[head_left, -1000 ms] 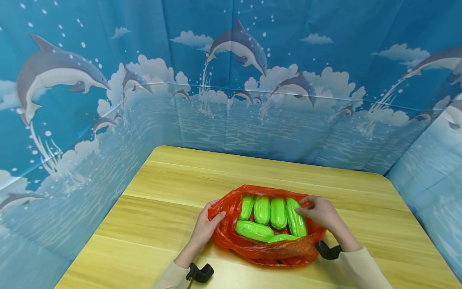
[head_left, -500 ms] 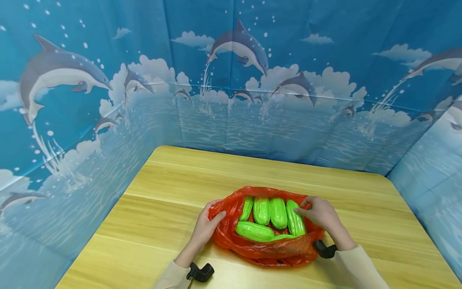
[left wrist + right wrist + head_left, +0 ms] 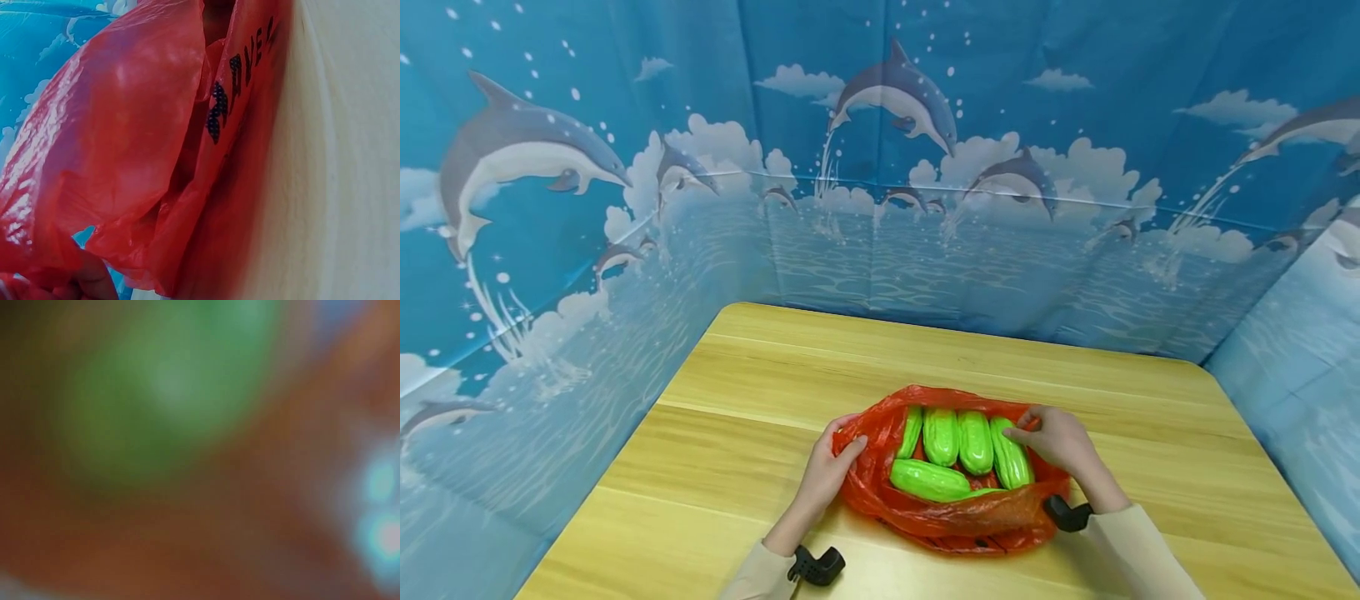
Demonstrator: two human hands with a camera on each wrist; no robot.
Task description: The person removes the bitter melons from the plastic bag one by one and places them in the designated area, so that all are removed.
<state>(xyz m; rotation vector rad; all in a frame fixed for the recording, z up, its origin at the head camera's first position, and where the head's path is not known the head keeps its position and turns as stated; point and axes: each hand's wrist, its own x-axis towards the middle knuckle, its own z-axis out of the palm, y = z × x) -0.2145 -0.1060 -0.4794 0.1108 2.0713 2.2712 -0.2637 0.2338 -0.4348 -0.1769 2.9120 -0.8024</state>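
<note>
A red plastic bag [image 3: 917,527] lies on the table with its mouth spread wide, and black printed letters show on its side in the left wrist view. Inside it are several glossy, bright green oblong pieces shaped like gourds, one of them lying crosswise [image 3: 930,481] at the front left. My left hand [image 3: 827,467] pinches the bag's left rim, thumb on the inner side. At the opposite end, my right hand [image 3: 1060,442] holds the right rim, its thumb by the rightmost green gourd-like piece [image 3: 1011,454]. The right wrist view is a blur of green and red.
The wooden table [image 3: 700,492] extends around the bag on all sides. Blue curtains with dolphins [image 3: 895,96] stand behind it and at both sides. A black wrist device [image 3: 817,567] is on the left wrist, another [image 3: 1067,514] on the right.
My right hand has shifted slightly left, drawing the bag's right side inward along with the rightmost green pieces. The left hand stays nearly still.
</note>
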